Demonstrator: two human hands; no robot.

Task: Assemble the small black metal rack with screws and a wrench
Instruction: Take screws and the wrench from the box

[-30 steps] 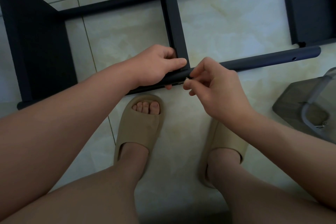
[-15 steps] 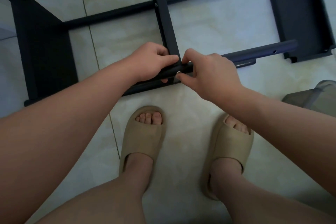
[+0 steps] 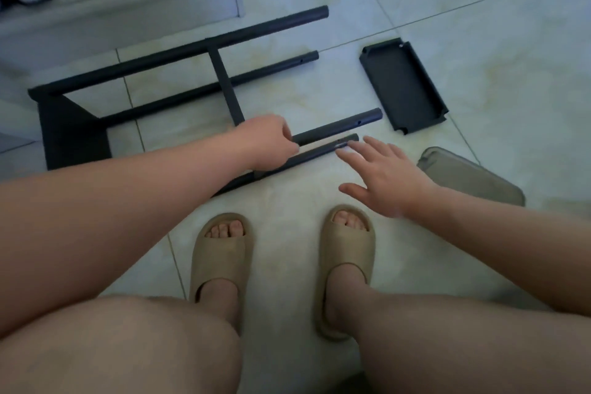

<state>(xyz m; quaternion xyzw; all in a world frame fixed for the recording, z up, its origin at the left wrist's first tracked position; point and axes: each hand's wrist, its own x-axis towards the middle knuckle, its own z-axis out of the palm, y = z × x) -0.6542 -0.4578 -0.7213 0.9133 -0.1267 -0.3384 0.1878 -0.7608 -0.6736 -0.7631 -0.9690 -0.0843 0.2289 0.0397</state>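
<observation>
Rack (image 3: 226, 86) lies on its side, left grip (image 3: 271, 144) curled on its near frame, right grip (image 3: 383, 176) spread beside.

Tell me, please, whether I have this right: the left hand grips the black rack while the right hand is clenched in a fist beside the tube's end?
Not quite: the head view shows the right hand open, fingers spread, beside the end of the tube. The left hand does grip the black rack.
</observation>
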